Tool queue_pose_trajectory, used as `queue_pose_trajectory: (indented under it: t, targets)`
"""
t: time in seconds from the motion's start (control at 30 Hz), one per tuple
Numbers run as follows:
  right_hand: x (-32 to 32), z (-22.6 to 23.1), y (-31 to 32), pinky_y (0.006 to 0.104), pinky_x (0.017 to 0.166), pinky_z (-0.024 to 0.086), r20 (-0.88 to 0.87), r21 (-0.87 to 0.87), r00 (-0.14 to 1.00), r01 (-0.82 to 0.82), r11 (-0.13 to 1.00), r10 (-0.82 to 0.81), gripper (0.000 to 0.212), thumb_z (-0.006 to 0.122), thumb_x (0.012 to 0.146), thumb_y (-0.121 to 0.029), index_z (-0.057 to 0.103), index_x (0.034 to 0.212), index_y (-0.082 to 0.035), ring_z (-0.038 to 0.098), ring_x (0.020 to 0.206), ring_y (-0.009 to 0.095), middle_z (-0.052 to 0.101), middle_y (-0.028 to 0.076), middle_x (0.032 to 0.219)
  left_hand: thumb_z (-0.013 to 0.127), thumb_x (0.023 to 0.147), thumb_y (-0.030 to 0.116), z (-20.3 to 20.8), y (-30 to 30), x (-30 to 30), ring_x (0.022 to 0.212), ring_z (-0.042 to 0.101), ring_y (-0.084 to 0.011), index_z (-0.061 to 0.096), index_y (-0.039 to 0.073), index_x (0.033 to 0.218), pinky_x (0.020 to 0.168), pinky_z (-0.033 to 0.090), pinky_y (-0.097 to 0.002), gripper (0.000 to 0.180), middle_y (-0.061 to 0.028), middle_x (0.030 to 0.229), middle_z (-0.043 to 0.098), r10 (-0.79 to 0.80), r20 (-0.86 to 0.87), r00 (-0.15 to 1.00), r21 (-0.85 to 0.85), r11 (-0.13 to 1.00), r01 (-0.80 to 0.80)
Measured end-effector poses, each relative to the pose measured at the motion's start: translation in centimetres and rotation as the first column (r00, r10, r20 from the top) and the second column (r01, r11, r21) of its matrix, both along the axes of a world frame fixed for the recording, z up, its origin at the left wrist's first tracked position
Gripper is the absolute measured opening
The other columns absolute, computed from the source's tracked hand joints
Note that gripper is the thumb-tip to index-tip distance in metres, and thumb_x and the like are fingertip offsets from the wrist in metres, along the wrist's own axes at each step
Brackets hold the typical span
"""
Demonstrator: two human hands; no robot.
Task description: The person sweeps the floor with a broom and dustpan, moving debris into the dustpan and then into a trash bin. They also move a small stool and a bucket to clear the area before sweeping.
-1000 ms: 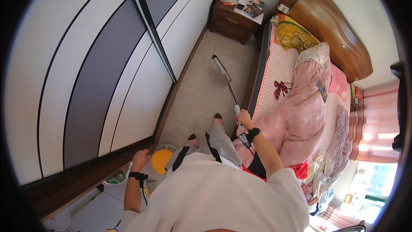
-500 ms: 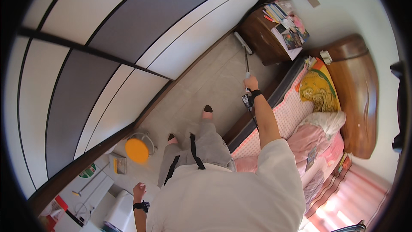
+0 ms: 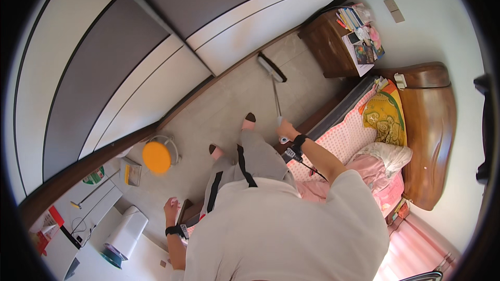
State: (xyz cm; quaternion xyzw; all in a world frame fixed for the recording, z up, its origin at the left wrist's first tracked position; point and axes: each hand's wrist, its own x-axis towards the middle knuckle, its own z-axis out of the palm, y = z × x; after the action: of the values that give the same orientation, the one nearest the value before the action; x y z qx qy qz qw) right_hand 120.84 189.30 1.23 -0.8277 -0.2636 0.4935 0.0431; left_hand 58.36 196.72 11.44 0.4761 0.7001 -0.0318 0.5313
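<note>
The broom has come away from the nightstand, where half a second ago its head lay right by the front; now there is bare floor between the two. The right hand has drawn back nearer the body along with it.

From where I stand, that hand is wrapped around the grip at the top of the handle, with the tip poking out just below the fist. The broom's head rests slantwise on the floor, one end near the foot of the wardrobe; whether they touch I can't tell. The left hand hangs well apart from the right, low at the person's side, fingers curled; I can't make out whether it holds anything.

A round stool with a yellow seat stands on the floor beyond that left hand. To the right is the bed with its pink checked sheet, a yellow pillow near the wooden headboard, and books stacked on the nightstand.
</note>
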Motion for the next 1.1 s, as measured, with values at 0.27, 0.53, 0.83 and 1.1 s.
queue_pose_trajectory:
  t: [0.27, 0.53, 0.83, 1.1]
  targets:
    - [-17.7, 5.4, -2.7, 0.0438, 0.077, 0.047, -0.147, 0.079, 0.977, -0.143, 0.987, 0.153, 0.045, 0.058, 0.072, -0.016, 0.047, 0.104, 0.014, 0.057, 0.093, 0.044, 0.058, 0.032, 0.098, 0.052, 0.084, 0.01, -3.3, -3.4, -7.3, 0.058, 0.06, -0.015, 0.059, -0.001, 0.098, 0.052, 0.051, -0.0267, 0.02, -0.0104, 0.074, 0.062, -0.045, 0.061, 0.997, 0.064, 0.997, 0.041]
    - [-20.5, 10.6, -3.3, 0.0363, 0.047, 0.044, -0.568, -0.063, 0.815, 0.096, 0.993, -0.115, 0.034, 0.056, 0.073, -0.006, 0.053, 0.106, 0.001, 0.055, 0.05, 0.027, 0.056, 0.016, 0.063, 0.053, 0.083, 0.012, -5.1, -6.0, -16.5, 0.056, 0.061, -0.0159, 0.061, 0.002, 0.096, 0.049, 0.05, -0.0273, 0.018, -0.009, 0.071, 0.063, 0.016, -0.032, 0.999, -0.004, 1.0, -0.016]
    - [-12.6, 17.0, -9.4, 0.0319, 0.034, 0.04, -0.486, -0.077, 0.707, 0.551, 0.831, -0.514, 0.043, 0.056, 0.072, -0.001, 0.05, 0.114, -0.002, 0.05, 0.04, 0.016, 0.049, 0.006, 0.057, 0.052, 0.084, 0.013, -5.0, -1.4, -12.5, 0.055, 0.061, -0.0164, 0.06, 0.003, 0.097, 0.046, 0.049, -0.0271, 0.018, -0.0093, 0.073, 0.063, -0.087, -0.037, 0.996, -0.087, 0.993, 0.084]
    - [-2.7, 11.3, -13.7, 0.0394, 0.045, 0.048, -0.096, 0.233, 0.807, 0.587, 0.775, -0.583, 0.033, 0.053, 0.072, -0.005, 0.046, 0.104, 0.004, 0.06, 0.049, 0.029, 0.058, 0.021, 0.067, 0.052, 0.087, 0.013, -3.2, 10.8, 4.8, 0.055, 0.058, -0.0133, 0.059, 0.001, 0.098, 0.049, 0.048, -0.0248, 0.018, -0.0074, 0.072, 0.06, -0.333, 0.044, 0.942, 0.033, 0.943, 0.331]
